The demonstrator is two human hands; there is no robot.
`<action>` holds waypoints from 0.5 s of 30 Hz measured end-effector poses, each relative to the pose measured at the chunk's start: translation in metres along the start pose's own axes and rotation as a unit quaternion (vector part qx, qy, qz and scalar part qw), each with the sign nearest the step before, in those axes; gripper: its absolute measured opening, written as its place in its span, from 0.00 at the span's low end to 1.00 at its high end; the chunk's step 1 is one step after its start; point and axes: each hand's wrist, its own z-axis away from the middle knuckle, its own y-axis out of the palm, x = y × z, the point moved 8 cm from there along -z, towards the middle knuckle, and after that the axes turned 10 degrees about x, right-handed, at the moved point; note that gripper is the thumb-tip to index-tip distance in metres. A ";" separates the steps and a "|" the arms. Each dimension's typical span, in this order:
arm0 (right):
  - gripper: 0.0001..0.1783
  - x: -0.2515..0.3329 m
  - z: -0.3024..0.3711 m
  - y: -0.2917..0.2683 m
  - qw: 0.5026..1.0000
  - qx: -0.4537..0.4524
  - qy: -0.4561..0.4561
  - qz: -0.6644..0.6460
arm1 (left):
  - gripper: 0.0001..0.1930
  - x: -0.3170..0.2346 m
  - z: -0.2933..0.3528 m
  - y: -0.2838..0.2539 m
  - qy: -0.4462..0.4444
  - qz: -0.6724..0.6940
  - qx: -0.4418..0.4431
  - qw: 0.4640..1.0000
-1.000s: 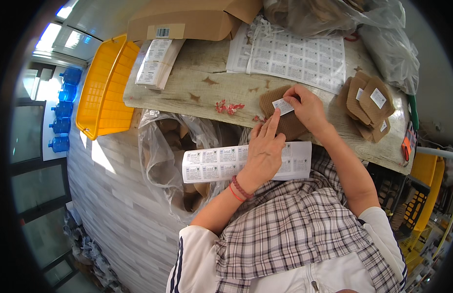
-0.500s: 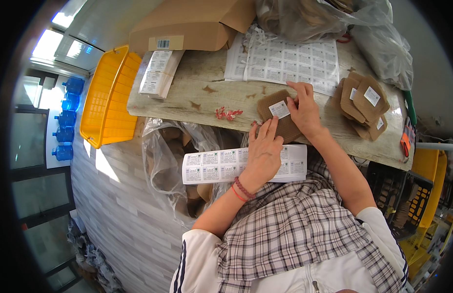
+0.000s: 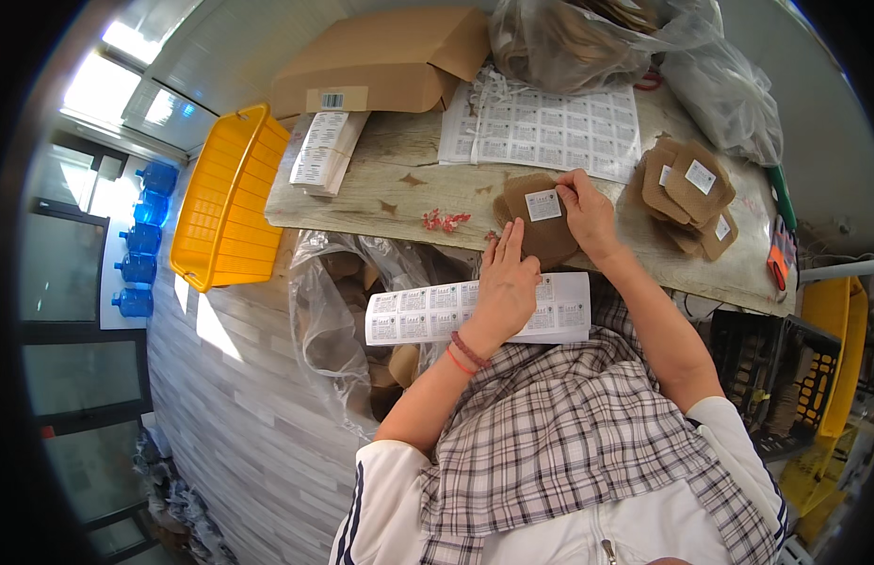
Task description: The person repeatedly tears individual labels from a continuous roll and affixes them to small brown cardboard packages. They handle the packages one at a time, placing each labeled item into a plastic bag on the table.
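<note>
A brown ribbed cardboard piece [image 3: 550,235] with cut corners lies on a small stack at the table's front edge, a white printed label [image 3: 542,204] on its upper half. My right hand [image 3: 588,215] pinches its right edge beside the label. The fingers of my left hand [image 3: 509,287] are stretched out, their tips resting on the piece's lower left. Under that wrist, a sheet of printed labels [image 3: 423,314] lies across my lap. To the right is a loose pile of similar cardboard pieces [image 3: 696,179], several with white labels.
More label sheets [image 3: 559,127] lie at the back of the table, by clear bags [image 3: 569,47] of cardboard pieces. A cardboard box [image 3: 380,61] and a paper stack [image 3: 326,151] stand left. Red scraps [image 3: 445,221] lie nearby. A yellow crate [image 3: 230,198] is beyond the table's left end.
The labelled cardboard piece has turned slightly upright, with its label straighter. My right hand has shifted from the label to the piece's right edge. The whole view has shifted slightly.
</note>
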 end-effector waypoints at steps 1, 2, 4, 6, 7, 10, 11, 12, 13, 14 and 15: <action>0.06 0.005 0.000 -0.008 1.000 0.002 0.006 0.010 | 0.03 0.002 -0.001 0.002 0.006 0.003 -0.001 1.000; 0.06 0.013 0.000 -0.016 1.000 0.006 0.011 0.020 | 0.03 0.004 -0.001 0.003 0.002 -0.002 0.006 1.000; 0.06 0.021 -0.001 -0.052 0.996 -0.053 -0.008 0.067 | 0.02 0.006 -0.001 0.004 -0.006 -0.010 0.022 1.000; 0.07 0.028 -0.004 -0.115 0.978 -0.165 -0.040 0.122 | 0.02 0.003 -0.001 -0.005 -0.003 0.000 -0.011 1.000; 0.08 0.026 -0.004 -0.147 0.962 -0.212 -0.015 0.171 | 0.02 0.002 0.000 -0.009 -0.003 0.006 -0.026 1.000; 0.18 0.014 -0.001 -0.218 0.861 -0.319 -0.005 0.396 | 0.03 -0.005 -0.002 -0.018 -0.022 0.062 -0.025 0.997; 0.20 0.030 0.004 -0.215 0.862 -0.307 -0.048 0.400 | 0.04 -0.012 -0.001 -0.026 -0.007 0.054 -0.063 0.997; 0.22 0.045 0.012 -0.207 0.862 -0.295 -0.091 0.403 | 0.04 -0.012 0.003 -0.024 -0.027 0.064 -0.060 0.996; 0.23 0.065 0.019 -0.196 0.858 -0.287 -0.138 0.404 | 0.04 -0.013 0.004 -0.023 -0.042 0.073 -0.062 0.995; 0.21 0.068 0.026 -0.170 0.916 -0.188 -0.135 0.329 | 0.04 -0.011 0.006 -0.022 -0.059 0.080 -0.063 0.993; 0.19 0.072 0.039 -0.138 0.956 -0.087 -0.130 0.250 | 0.04 -0.014 0.007 -0.023 -0.033 0.070 -0.089 0.993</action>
